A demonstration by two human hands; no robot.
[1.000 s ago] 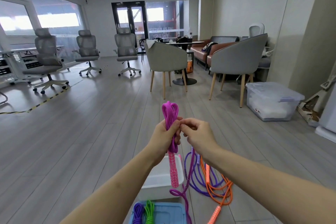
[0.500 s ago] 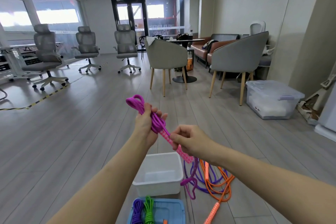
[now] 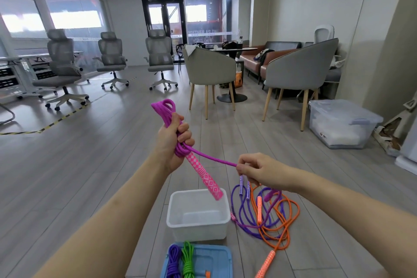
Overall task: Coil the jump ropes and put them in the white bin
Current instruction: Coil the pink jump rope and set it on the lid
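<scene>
My left hand (image 3: 172, 140) grips a folded bundle of the magenta jump rope (image 3: 163, 109), whose pink patterned handle (image 3: 204, 178) slants down over the white bin (image 3: 196, 225). A free strand of that rope runs right to my right hand (image 3: 262, 170), which pinches it. The white bin sits on the floor below my hands and holds no rope. To its right, a purple rope (image 3: 244, 212) and an orange rope (image 3: 291, 216) lie tangled and loose on the floor.
A blue lid (image 3: 212, 259) at the bottom carries a coiled purple rope (image 3: 173, 263) and a coiled green rope (image 3: 187, 260). Grey armchairs (image 3: 297, 74) and a clear lidded storage box (image 3: 340, 123) stand to the right. Office chairs stand far left.
My hands have drawn apart. The left hand tilted the magenta bundle left, and the right hand slid out along the free strand to the right. The pink handle now hangs over the bin.
</scene>
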